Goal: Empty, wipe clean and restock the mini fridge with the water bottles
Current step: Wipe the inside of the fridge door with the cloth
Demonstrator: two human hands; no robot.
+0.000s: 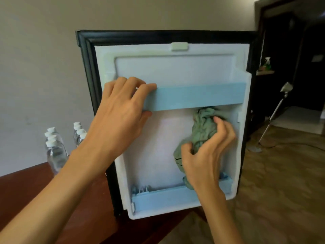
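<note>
Wiping stage of the task, seen from the head camera. Nearest the viewer, the right hand [207, 155] held one crumpled green cloth [202, 131]. Its fingers [220, 123] were curled around the cloth and pressed it flat against the white inner liner of the open fridge door [154, 147], between the door's two blue rails and toward its right side. The grip suited rubbing the liner, so the wipe was judged to be under way rather than finished.

The left hand [119, 110] clasped the left end of the upper rail [202, 97], with fingers [149, 86] hooked over the top and the thumb beneath. This hold probably steadied the door against the push of the cloth. The lower rail [167, 198] carried nothing, and no bottle stood in either door shelf. The fridge cabinet itself lay out of view.

Beyond the left forearm, the water bottles [56, 152] waited in two close groups at the far edge of the counter [31, 184], against the wall and left of the door. They were apparently set aside for restocking. Eight white caps could be counted, four to a group, though the arm may have hidden more.

Farthest off, at the right, were one spray bottle [267, 63] on a small shelf and one slanted stand [274, 117] on the floor.
</note>
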